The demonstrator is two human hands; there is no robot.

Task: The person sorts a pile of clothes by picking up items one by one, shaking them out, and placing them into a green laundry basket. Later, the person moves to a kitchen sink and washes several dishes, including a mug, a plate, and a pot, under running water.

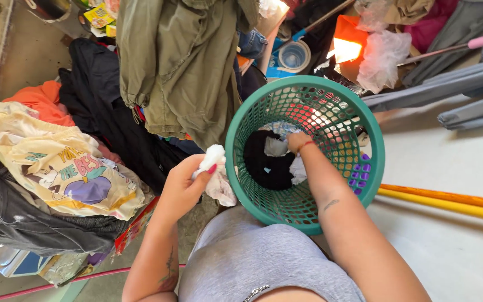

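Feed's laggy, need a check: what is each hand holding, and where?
Left hand grips a small white cloth by its upper end. Right hand, inside the green basket: hold unclear.

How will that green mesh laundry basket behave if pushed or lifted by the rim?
The green mesh basket is perforated plastic holding only a few garments, so probably light. It is tall with a wide rim, so a rim push likely tips or slides it. The right hand reaching inside may steady it.

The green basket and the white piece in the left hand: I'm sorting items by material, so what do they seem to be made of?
The green basket looks like moulded plastic: a smooth rim with a slight sheen and walls of regular holes. The white piece in the left hand seems to be soft cloth, matte, crumpled and hanging limp; the exact fibre can't be told.
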